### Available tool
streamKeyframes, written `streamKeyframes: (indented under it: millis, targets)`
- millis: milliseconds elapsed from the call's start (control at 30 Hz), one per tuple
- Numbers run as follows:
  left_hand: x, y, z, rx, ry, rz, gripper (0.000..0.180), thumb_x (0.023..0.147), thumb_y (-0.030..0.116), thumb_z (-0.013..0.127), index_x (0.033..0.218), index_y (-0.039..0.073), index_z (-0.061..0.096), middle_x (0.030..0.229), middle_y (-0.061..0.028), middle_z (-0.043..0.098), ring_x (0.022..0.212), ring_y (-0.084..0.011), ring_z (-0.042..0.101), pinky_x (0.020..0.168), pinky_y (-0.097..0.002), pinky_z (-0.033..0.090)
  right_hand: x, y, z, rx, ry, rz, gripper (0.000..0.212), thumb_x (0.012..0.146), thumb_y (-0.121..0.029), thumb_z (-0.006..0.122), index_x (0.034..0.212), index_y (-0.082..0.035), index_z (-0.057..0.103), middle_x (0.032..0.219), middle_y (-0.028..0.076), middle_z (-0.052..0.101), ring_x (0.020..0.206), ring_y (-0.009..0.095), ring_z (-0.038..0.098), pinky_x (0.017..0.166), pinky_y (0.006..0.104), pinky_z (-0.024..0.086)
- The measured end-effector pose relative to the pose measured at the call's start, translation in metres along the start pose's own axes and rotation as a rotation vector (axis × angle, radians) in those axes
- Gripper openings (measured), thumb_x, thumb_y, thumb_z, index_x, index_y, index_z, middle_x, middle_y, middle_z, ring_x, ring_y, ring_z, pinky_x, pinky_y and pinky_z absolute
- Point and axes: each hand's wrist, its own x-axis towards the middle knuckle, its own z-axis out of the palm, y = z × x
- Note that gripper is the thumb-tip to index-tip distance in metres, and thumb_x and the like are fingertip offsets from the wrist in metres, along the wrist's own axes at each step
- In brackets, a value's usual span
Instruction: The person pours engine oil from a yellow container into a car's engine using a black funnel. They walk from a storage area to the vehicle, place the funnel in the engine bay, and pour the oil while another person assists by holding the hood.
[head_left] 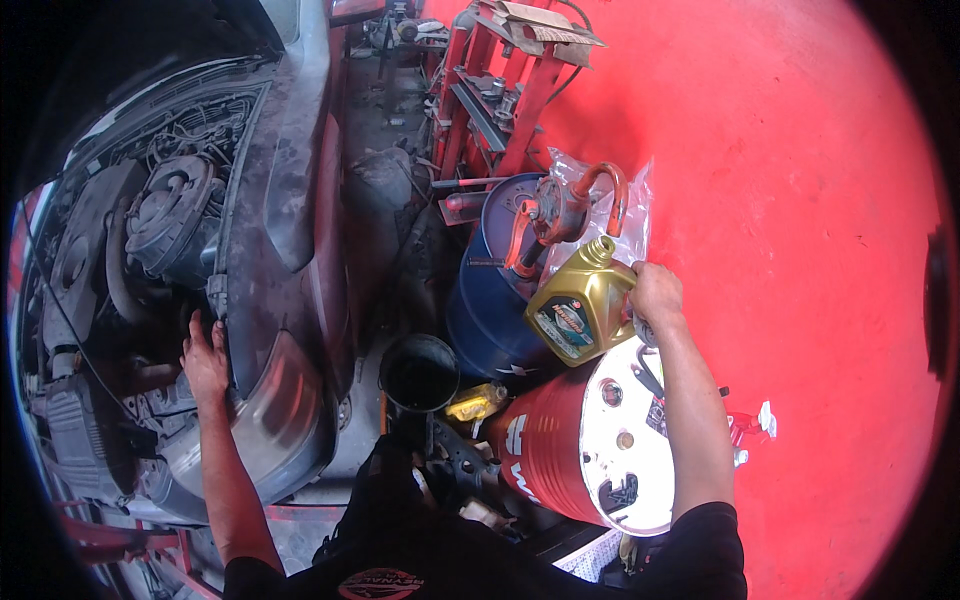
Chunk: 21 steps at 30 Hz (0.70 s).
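Note:
My right hand (657,292) is closed round the handle of a gold oil jug (585,305) with a dark label. The jug is held slightly tilted, neck upward, in front of a blue drum (495,310) and above the far edge of a red drum with a white top (625,480). Whether its neck is capped I cannot tell. On the left, my left hand (206,360) rests with fingers stretched out on the inner edge of a car's engine bay, behind the headlight (260,420). Nothing shows in that hand, though its fingertips are partly in shadow.
A rotary hand pump (560,210) with an orange spout stands on the blue drum. Between car and drums are a black bucket (419,373) and a yellow bottle (476,402). Behind them rises a red rack (500,100) holding tools. The engine (175,215) lies exposed.

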Motion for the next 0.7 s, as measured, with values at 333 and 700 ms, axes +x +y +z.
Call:
streamKeyframes:
  millis: [333,700]
  targets:
    - [0.0002,-0.0012,0.0007,-0.012,0.004,0.019,0.06,0.103,0.053,0.044,0.151,0.017,0.039,0.129,-0.0279,0.06,0.12,-0.0468,0.056,0.105,-0.0567,0.038,-0.0004,-0.0002,0.001,-0.012,0.017,-0.052,0.027,0.076,-0.011,0.069,0.102,-0.01,0.072,0.098,0.019,0.072,0.097,0.036,0.069,0.085,0.0489,0.054]
    - [-0.0012,0.003,-0.0015,-0.002,-0.003,-0.007,0.06,0.102,0.052,0.045,0.151,0.017,0.039,0.125,-0.0291,0.061,0.12,-0.0475,0.056,0.104,-0.0572,0.038,0.0048,-0.0028,0.0032,-0.026,0.042,-0.055,0.025,0.079,-0.01,0.065,0.102,-0.01,0.073,0.097,0.019,0.072,0.096,0.037,0.069,0.086,0.049,0.054]
